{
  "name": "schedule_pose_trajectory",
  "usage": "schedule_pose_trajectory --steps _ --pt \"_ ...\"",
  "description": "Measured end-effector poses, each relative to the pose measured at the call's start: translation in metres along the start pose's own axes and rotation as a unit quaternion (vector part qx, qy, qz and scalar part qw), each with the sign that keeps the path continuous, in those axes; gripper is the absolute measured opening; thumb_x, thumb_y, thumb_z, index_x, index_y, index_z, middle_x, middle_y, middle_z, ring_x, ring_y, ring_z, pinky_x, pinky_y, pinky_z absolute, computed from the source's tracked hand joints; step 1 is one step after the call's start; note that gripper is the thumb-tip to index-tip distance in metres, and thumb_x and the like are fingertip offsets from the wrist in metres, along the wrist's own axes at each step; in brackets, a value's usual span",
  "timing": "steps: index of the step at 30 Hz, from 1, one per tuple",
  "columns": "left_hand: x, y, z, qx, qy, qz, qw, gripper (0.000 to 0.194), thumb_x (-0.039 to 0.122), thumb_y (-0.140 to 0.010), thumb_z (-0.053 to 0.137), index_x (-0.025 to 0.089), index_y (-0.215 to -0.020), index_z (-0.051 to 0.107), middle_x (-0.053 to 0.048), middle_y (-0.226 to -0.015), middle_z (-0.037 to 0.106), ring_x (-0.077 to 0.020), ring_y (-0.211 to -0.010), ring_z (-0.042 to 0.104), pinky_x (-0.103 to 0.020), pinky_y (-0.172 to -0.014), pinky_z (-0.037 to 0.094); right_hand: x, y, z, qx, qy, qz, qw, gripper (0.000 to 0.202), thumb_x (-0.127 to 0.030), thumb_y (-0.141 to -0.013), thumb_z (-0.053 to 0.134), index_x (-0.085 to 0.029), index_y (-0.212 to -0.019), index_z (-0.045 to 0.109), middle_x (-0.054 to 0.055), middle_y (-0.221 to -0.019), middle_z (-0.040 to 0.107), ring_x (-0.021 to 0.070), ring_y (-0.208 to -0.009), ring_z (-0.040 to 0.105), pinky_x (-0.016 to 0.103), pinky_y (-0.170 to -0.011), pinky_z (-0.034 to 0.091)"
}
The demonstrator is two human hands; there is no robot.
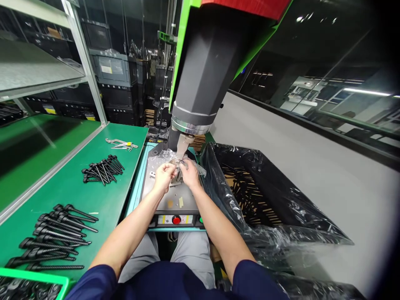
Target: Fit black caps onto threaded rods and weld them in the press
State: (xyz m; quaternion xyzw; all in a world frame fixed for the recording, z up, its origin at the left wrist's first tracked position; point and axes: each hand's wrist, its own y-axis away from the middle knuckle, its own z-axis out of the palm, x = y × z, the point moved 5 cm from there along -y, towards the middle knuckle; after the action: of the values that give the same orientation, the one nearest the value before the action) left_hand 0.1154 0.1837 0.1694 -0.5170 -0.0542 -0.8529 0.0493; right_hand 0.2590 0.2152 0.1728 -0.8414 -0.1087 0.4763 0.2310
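Observation:
Both of my hands are at the fixture beneath the metal horn (183, 146) of a press-like machine (203, 71). My left hand (165, 176) is closed in a pinch just left of the horn's tip. On the other side, my right hand (189, 174) has its fingers bent together close to the tip, near a small dark part. What either hand pinches is too small and covered to make out. Clear plastic film (161, 160) lies around the fixture behind the hands. The grey machine base (162, 204) carries a red button (176, 219) at its front.
Black ribbed rods with thick heads lie in a near pile (59, 233) and a farther pile (103, 170) on the green table (103, 204). Pliers (121, 143) lie behind them. A green-rimmed bin (34, 275) stands front left. At right is a box lined with black plastic (225, 196), holding similar rods.

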Motion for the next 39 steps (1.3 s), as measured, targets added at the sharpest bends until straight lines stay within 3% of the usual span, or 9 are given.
schedule_pose_trajectory --steps 3,8,13,19,21,26,30,34,39 --pt "-0.008 0.007 -0.014 0.005 -0.024 0.007 1.0 0.027 0.035 -0.063 0.075 0.016 -0.073 0.059 0.001 -0.059 0.059 -0.0094 -0.053 0.054 -0.02 -0.052 0.038 0.003 0.044 -0.008 -0.071 -0.14 0.097 0.983 0.037 -0.046 -0.085 0.061 -0.019 -0.11 0.061 0.009 -0.103 0.071 0.025 -0.098 0.065 0.04 -0.087 0.051" --pt "-0.039 0.026 -0.051 0.04 -0.087 -0.014 0.995 0.028 0.038 -0.067 0.074 0.015 -0.075 0.06 0.001 -0.061 0.06 -0.0095 -0.055 0.054 -0.021 -0.055 0.039 -0.011 0.106 -0.015 -0.166 -0.361 0.225 0.89 0.046 -0.056 -0.08 0.069 -0.019 -0.105 0.061 0.008 -0.092 0.073 0.0205 -0.08 0.069 0.029 -0.062 0.051" --pt "-0.06 0.054 -0.088 0.09 -0.149 -0.034 0.984 0.044 0.039 -0.072 0.072 0.014 -0.105 0.062 -0.008 -0.091 0.068 -0.0151 -0.074 0.064 -0.027 -0.066 0.05 -0.032 0.107 -0.017 -0.157 -0.337 0.164 0.914 0.039 -0.049 -0.079 0.075 -0.021 -0.104 0.065 0.006 -0.09 0.074 0.0194 -0.086 0.069 0.029 -0.07 0.054" --pt "-0.056 0.098 -0.089 -0.126 -0.265 0.027 0.956 0.045 0.035 -0.08 0.066 0.018 -0.122 0.063 -0.012 -0.117 0.069 -0.0222 -0.102 0.066 -0.038 -0.091 0.052 -0.054 0.107 0.001 -0.19 -0.285 0.063 0.937 0.034 -0.043 -0.085 0.07 -0.023 -0.112 0.067 0.005 -0.102 0.073 0.0205 -0.096 0.069 0.035 -0.09 0.053" --pt "-0.05 0.105 -0.09 -0.136 -0.293 0.053 0.945 0.039 0.034 -0.084 0.062 0.017 -0.118 0.065 -0.01 -0.108 0.071 -0.0212 -0.096 0.066 -0.037 -0.089 0.052 -0.058 0.11 0.01 -0.205 -0.275 0.043 0.938 0.033 -0.042 -0.087 0.068 -0.024 -0.115 0.067 0.006 -0.105 0.072 0.0209 -0.097 0.068 0.036 -0.09 0.054" --pt "-0.031 0.107 -0.101 -0.069 -0.382 0.142 0.911 0.02 0.033 -0.089 0.057 0.017 -0.09 0.069 -0.004 -0.08 0.066 -0.017 -0.075 0.061 -0.03 -0.074 0.049 -0.068 0.115 0.032 -0.241 -0.259 0.007 0.935 0.034 -0.041 -0.088 0.068 -0.024 -0.118 0.068 0.005 -0.105 0.072 0.0199 -0.092 0.068 0.034 -0.088 0.055" --pt "-0.026 0.101 -0.12 -0.012 -0.365 0.138 0.921 0.019 0.034 -0.087 0.059 0.018 -0.087 0.069 -0.003 -0.08 0.068 -0.0167 -0.074 0.062 -0.029 -0.073 0.048 -0.073 0.113 0.037 -0.233 -0.284 0.024 0.93 0.046 -0.043 -0.086 0.069 -0.025 -0.128 0.062 0.009 -0.121 0.068 0.0223 -0.106 0.066 0.035 -0.088 0.056" --pt "-0.015 0.069 -0.169 0.161 -0.332 0.076 0.926 0.022 0.036 -0.082 0.061 0.016 -0.087 0.068 -0.002 -0.073 0.068 -0.0171 -0.07 0.066 -0.027 -0.069 0.05 -0.059 0.118 0.029 -0.218 -0.296 0.096 0.925 0.052 -0.047 -0.084 0.071 -0.023 -0.128 0.059 0.01 -0.112 0.071 0.0226 -0.1 0.069 0.038 -0.087 0.057" --pt "0.026 0.015 -0.247 0.367 -0.353 0.063 0.859 0.024 0.034 -0.082 0.056 0.015 -0.094 0.066 -0.003 -0.072 0.068 -0.0182 -0.074 0.069 -0.027 -0.073 0.05 -0.029 0.139 0.013 -0.246 -0.286 0.169 0.911 0.051 -0.052 -0.082 0.072 -0.019 -0.12 0.062 0.01 -0.1 0.074 0.022 -0.085 0.072 0.04 -0.083 0.059"
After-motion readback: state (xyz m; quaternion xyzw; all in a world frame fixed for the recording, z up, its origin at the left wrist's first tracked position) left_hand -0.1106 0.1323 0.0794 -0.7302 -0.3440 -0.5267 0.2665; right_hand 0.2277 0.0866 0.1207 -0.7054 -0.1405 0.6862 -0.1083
